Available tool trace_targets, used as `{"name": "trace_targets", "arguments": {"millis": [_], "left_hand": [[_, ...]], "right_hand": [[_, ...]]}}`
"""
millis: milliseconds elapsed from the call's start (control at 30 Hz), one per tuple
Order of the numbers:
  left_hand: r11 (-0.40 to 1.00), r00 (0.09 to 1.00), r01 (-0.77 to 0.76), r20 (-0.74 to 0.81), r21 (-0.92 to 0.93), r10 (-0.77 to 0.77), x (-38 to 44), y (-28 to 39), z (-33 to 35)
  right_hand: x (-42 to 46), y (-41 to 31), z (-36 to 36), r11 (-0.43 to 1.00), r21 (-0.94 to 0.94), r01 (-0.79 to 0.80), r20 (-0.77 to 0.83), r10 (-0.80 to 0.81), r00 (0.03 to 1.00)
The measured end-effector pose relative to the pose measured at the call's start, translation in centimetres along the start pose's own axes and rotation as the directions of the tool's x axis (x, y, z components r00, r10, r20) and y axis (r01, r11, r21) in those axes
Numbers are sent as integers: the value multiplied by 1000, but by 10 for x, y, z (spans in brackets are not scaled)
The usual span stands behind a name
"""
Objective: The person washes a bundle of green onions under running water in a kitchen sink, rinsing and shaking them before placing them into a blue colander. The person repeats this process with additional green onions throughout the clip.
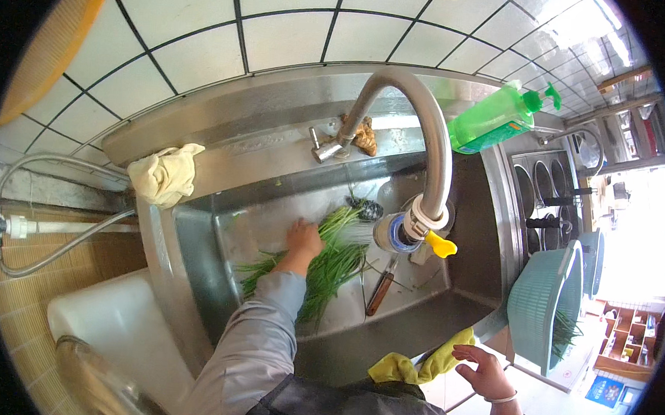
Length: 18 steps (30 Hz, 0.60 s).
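A loose heap of long green leaf vegetables, likely chives [338, 264], lies in the stainless steel sink [264, 209]. My left hand [305, 241] reaches down against the heap's left side; its fingertips are partly hidden, so its grip is unclear. Water sprays onto the leaves from the nozzle [390, 233] of the curved faucet [440, 140]. A knife with a wooden handle [380, 294] rests on the sink floor to the right of the leaves. Outside the front right rim, my right hand [484, 370] is empty with fingers apart, beside a yellow-green cloth [443, 357].
A green pump bottle [492, 123] and a ginger root [365, 137] sit along the back ledge. A cream cloth [165, 173] drapes over the back left corner. At right stands a teal plastic basket [538, 308] holding some greens. A white bin-like container [112, 320] is at left.
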<state>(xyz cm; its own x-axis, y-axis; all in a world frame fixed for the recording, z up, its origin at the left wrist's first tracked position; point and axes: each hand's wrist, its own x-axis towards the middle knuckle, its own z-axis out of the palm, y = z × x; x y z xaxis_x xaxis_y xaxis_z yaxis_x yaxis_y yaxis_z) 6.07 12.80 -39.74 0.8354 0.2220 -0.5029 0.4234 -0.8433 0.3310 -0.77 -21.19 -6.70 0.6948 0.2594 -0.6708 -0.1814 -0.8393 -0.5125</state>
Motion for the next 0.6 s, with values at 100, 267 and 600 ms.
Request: {"name": "trace_targets", "arguments": {"millis": [100,267,600], "left_hand": [[976,998,-27,-68,-214,12,-4,-10,3],[800,994,3,-83,-599,-65,-14,-30,-1],[379,993,-11,-54,-926,-104,-84,-25,-65]], "right_hand": [[-2,-5,1,997,-41,63,3,-62,998],[-6,-9,0,994,-41,106,25,-105,994],[79,4,15,925,213,314,241,-361,901]]}}
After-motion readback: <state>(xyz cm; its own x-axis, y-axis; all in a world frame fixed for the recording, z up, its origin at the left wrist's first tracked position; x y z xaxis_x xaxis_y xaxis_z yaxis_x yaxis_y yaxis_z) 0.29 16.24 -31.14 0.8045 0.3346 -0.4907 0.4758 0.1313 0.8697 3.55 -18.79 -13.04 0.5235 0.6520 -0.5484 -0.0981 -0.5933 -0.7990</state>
